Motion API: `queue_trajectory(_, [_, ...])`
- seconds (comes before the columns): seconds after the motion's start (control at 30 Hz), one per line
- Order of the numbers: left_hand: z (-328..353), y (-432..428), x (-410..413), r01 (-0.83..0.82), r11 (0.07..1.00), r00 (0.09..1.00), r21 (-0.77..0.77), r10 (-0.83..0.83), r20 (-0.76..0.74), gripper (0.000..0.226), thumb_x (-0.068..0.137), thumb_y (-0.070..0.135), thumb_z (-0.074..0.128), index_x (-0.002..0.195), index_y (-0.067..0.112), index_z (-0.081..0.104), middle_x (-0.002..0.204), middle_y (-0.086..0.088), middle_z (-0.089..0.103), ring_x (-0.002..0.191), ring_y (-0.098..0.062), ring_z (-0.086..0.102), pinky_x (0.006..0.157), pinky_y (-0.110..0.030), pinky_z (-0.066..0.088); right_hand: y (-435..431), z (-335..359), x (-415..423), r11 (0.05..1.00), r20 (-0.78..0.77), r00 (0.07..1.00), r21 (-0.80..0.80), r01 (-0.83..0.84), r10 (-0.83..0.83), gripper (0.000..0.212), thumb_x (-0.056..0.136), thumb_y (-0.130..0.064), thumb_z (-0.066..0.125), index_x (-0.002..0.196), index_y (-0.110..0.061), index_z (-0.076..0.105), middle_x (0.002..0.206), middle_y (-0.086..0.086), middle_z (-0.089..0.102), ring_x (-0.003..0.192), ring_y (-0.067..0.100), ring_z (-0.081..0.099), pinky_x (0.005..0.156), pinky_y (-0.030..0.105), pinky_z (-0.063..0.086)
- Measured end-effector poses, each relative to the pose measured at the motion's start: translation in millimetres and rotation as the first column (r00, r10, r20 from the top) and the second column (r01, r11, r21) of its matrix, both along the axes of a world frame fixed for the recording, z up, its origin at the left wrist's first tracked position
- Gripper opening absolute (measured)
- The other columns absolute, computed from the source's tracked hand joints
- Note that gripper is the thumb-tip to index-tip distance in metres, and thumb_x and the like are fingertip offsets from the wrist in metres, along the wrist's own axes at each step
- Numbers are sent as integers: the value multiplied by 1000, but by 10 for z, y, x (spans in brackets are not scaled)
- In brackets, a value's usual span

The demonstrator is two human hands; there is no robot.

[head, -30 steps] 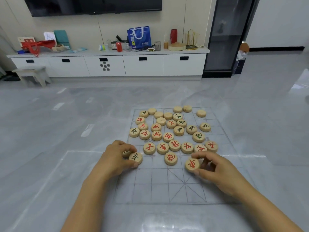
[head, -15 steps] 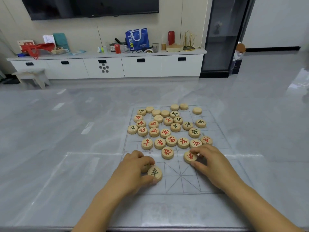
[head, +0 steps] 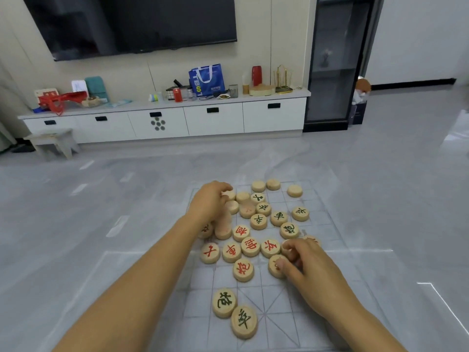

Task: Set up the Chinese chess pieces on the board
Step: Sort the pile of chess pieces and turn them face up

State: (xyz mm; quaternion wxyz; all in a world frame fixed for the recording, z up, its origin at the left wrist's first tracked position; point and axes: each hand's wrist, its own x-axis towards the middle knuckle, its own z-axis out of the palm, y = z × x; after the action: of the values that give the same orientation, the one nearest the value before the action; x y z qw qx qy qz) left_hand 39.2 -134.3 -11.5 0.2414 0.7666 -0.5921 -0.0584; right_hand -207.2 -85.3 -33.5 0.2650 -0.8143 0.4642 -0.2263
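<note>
Lowest in the frame, on the near edge of the clear gridded board (head: pixel 276 323): two green-marked pieces (head: pixel 234 313), flat and touching. Just above, at centre right, the right hand (head: pixel 299 262) curled, fingertips pressed on a red-marked piece (head: pixel 275 266); pinching or only sliding, hard to say. Higher, at centre, the loose cluster of pieces (head: pixel 256 224), red nearer, green and blank-faced farther, all lying flat. Farthest, at the cluster's upper left, the left hand (head: pixel 212 203) cupped over blurred pieces, grip unclear. Judged light, stiff wooden discs, likely slippery on this sheet; best pinched by the rim. Round, so no long axis; characters turned various ways.
</note>
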Motion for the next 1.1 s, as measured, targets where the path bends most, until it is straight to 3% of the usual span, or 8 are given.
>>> queue_trajectory(0.17, [-111, -566, -74, 73, 954, 946, 290, -158, 284, 31, 94, 25, 43, 122, 24, 55, 133, -6, 51, 119, -29, 45, 93, -39, 38, -75, 17, 17, 1000, 22, 1000, 0, 0, 0, 29, 89, -34, 53, 117, -28, 48, 100, -14, 43, 97, 6, 49, 91, 26, 43])
queue_trajectory(0.3, [-132, -662, -133, 41, 967, 937, 250, -125, 327, 23, 90, 20, 44, 105, 18, 61, 114, -7, 59, 105, -29, 52, 81, -36, 32, -84, 30, 25, 1000, 13, 1000, 8, -20, 20, 28, 89, -32, 53, 117, -27, 48, 103, -12, 44, 99, 8, 48, 90, 26, 44])
queue_trajectory(0.37, [-100, -585, -116, 26, 988, 972, 154, -61, 226, 27, 88, 19, 50, 113, 19, 60, 118, -5, 60, 108, -26, 53, 87, -34, 37, -85, 29, 26, 1000, 23, 999, 12, -23, 23, 29, 89, -31, 55, 117, -27, 48, 103, -11, 44, 97, 8, 49, 88, 26, 45])
queue_trajectory(0.43, [-8, -363, -134, 2, 1000, 995, 11, -1, -100, 28, 86, 22, 59, 113, 16, 61, 111, -3, 64, 99, -20, 57, 82, -26, 42, -86, 25, 19, 1000, 33, 999, 13, -24, 23, 30, 88, -30, 56, 117, -26, 49, 102, -11, 45, 96, 8, 49, 86, 26, 46])
queue_trajectory(0.67, [178, 1000, -264, -52, 998, 680, -45, 2, -733, 25, 76, 8, 72, 97, 12, 59, 90, -4, 62, 69, -12, 62, 59, -17, 51, -1, 66, 21, 998, 50, 997, 24, -54, 52, 33, 87, -25, 57, 119, -23, 50, 106, -8, 49, 96, 11, 50, 86, 31, 47])
queue_trajectory(0.8, [51, 1539, -290, -35, 994, 666, 107, 103, -739, 32, 73, 0, 73, 99, 11, 57, 95, 1, 61, 63, -5, 59, 67, -16, 51, 40, 91, 4, 996, 46, 995, 21, -84, 83, 32, 86, -25, 60, 117, -22, 52, 106, -6, 50, 95, 11, 51, 85, 29, 46])
queue_trajectory(0.93, [-38, 1691, -297, 1, 990, 728, 144, 98, -679, 38, 69, 5, 77, 99, 21, 59, 100, 1, 65, 86, -13, 58, 82, -26, 48, 50, 109, -8, 995, 29, 994, 18, -103, 102, 31, 86, -25, 61, 116, -20, 53, 105, -7, 49, 96, 10, 51, 84, 27, 45])
queue_trajectory(1.1, [-103, 1653, -319, 52, 987, 827, 153, 44, -561, 36, 74, 4, 73, 101, 23, 60, 103, 3, 64, 82, -9, 53, 77, -16, 45, 34, 92, -29, 995, 5, 995, 13, -102, 102, 30, 86, -25, 60, 115, -21, 54, 109, -6, 53, 95, 8, 53, 83, 24, 45])
